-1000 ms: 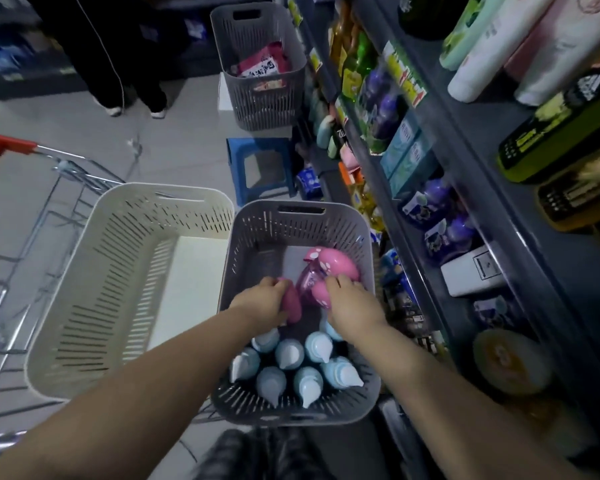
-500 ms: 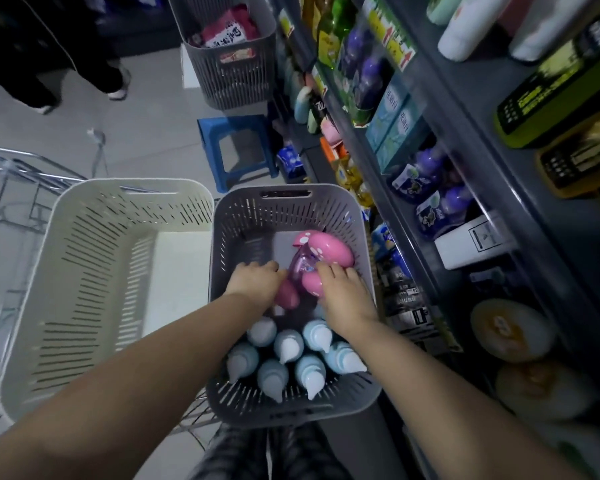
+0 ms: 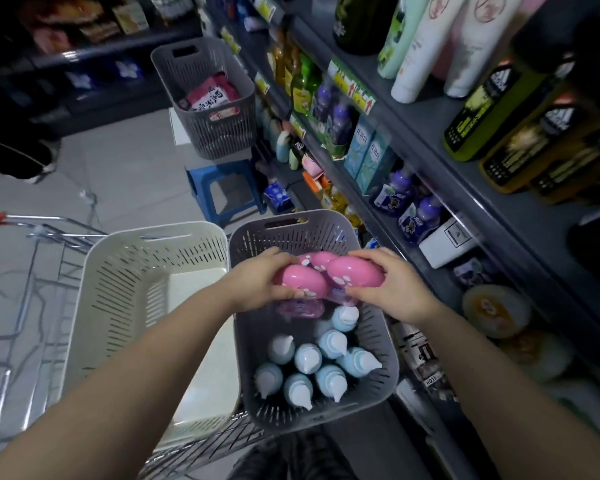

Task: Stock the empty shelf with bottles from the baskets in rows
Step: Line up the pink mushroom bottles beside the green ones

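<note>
A grey slotted basket (image 3: 388, 348) sits in the cart in front of me, with several pale blue capped bottles (image 3: 307, 358) standing in its near half. Above its far half, my left hand (image 3: 257, 282) grips a pink-capped bottle (image 3: 300, 280) and my right hand (image 3: 392, 289) grips another pink-capped bottle (image 3: 355, 273). A third pink cap (image 3: 314, 259) shows behind and between them; which hand carries it I cannot tell. The bottles' clear purple bodies hang below the caps. A dark shelf unit (image 3: 465, 188) runs along my right.
A cream slotted basket (image 3: 118, 271) sits left of the grey one in the wire cart (image 3: 32, 258). Further off, a second grey basket (image 3: 208, 102) with pink packets rests over a blue stool (image 3: 222, 192). A person's legs (image 3: 18, 150) stand at far left. Shelves hold many bottles.
Both hands have lifted the pink-capped bottles up out of the grey basket's far half; before, they were reaching down onto them inside it.
</note>
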